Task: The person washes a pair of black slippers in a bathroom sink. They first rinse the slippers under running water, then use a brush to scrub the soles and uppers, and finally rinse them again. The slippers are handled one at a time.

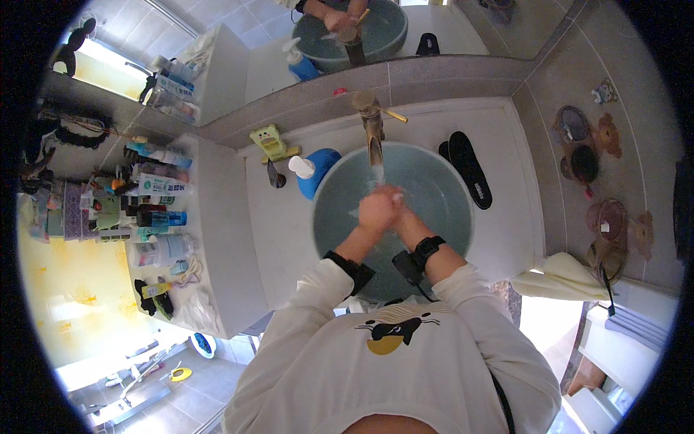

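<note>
My left hand (pixel 376 211) is pressed against my right hand (pixel 400 205) just below the faucet spout. Water (pixel 378 174) runs from the bronze-coloured faucet (pixel 372 122) onto the clasped hands. Motion blur and overlap hide most of the fingers, so whether anything lies between the palms cannot be made out. Both hands are inside a round grey-green vessel sink (pixel 450 217), above its bottom. Black straps with small devices circle my left wrist (pixel 349 269) and my right wrist (pixel 428 249).
Left of the basin stand a blue pump bottle (pixel 320 173) and a green bear-shaped holder (pixel 269 142). A black shoe insole (pixel 470 171) lies to the right. Bottles and tubes crowd a white ledge (pixel 230 244) at left. Cups hang on the right wall, near a pale towel (pixel 561 279).
</note>
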Action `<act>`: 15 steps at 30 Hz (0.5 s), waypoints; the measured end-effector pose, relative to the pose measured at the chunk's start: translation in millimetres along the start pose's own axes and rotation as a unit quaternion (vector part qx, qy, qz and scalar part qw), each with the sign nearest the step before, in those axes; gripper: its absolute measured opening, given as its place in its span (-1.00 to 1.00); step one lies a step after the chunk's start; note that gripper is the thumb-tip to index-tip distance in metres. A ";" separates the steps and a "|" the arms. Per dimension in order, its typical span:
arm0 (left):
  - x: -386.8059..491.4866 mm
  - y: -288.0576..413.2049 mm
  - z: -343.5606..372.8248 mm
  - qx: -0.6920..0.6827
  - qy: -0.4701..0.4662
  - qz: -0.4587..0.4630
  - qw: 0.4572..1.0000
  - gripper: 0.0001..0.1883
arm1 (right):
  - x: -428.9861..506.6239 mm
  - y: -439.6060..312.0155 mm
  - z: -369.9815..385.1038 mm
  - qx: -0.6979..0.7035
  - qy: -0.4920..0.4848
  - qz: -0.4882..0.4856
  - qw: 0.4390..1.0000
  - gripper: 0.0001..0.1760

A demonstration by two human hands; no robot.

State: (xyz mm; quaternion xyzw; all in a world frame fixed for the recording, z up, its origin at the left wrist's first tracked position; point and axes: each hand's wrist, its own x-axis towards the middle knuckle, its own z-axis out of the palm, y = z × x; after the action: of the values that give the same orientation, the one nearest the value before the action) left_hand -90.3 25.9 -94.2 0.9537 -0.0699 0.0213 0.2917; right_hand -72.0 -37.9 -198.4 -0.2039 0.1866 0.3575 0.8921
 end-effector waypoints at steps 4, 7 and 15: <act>15.1 -15.7 -1.8 0.041 -0.015 -0.063 0.997 -0.72 | -4.8 -8.7 13.1 0.004 0.028 0.008 1.000 -0.68; 10.5 3.1 4.6 0.012 0.044 -0.004 0.999 -0.74 | -9.8 -20.9 16.8 -0.023 -0.100 -0.007 0.995 -0.71; 14.2 -28.1 3.9 0.079 -0.024 -0.022 0.996 -0.71 | -41.8 -23.5 43.3 0.008 0.081 0.010 0.997 -0.76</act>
State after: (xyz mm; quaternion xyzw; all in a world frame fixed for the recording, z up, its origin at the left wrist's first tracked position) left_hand -72.1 45.1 -111.9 0.9754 -0.0538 -0.0031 0.2139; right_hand -75.3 -55.5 -136.3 -0.2229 0.2630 0.3468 0.8723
